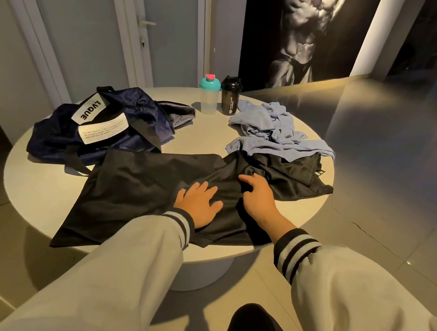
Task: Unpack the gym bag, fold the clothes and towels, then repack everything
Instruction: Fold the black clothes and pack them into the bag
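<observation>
A black garment (136,182) lies spread over the near half of the round white table (39,190), one corner hanging off the front edge. My left hand (199,204) presses flat on it with fingers spread. Just to its right, my right hand (258,196) rests on the same cloth with fingers curled into a fold. The navy gym bag (122,123) sits slumped and open at the table's left. A crumpled light-blue towel (275,131) lies at the back right, over another dark piece of clothing (295,173).
A clear shaker bottle with a teal lid (208,93) and a black shaker bottle (230,95) stand at the table's far edge. Grey doors lie behind on the left, a large dark wall poster behind, and tiled floor to the right.
</observation>
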`<move>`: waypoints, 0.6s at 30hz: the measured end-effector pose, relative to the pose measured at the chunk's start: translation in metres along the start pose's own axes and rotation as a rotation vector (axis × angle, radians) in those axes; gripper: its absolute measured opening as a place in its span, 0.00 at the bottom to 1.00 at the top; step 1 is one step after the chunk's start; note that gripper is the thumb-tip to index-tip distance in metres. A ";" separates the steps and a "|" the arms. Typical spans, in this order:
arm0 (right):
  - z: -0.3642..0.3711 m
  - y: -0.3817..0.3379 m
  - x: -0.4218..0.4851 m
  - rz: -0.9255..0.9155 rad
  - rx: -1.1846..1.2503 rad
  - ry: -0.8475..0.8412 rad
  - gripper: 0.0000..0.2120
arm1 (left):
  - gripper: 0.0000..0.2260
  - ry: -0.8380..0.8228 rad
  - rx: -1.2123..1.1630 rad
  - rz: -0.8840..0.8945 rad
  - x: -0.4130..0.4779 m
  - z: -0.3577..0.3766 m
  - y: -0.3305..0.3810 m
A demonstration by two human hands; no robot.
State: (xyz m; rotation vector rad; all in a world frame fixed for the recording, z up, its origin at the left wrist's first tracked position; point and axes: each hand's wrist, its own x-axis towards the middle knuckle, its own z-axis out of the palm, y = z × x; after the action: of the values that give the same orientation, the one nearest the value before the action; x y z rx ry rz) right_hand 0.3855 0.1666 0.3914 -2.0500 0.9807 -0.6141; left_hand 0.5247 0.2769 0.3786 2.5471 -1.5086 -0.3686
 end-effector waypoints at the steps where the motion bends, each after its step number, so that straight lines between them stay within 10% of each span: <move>1: 0.000 0.001 0.001 0.017 -0.065 -0.002 0.23 | 0.27 -0.011 0.018 -0.020 0.000 0.002 -0.002; 18: 0.017 -0.024 0.086 0.021 -0.382 -0.048 0.25 | 0.25 -0.052 -0.088 0.011 0.093 -0.038 0.004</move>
State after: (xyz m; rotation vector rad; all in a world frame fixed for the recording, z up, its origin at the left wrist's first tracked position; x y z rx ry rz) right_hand 0.4583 0.1148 0.4084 -2.3696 1.1595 -0.3847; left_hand 0.5752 0.1943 0.4035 2.4796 -1.4885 -0.4924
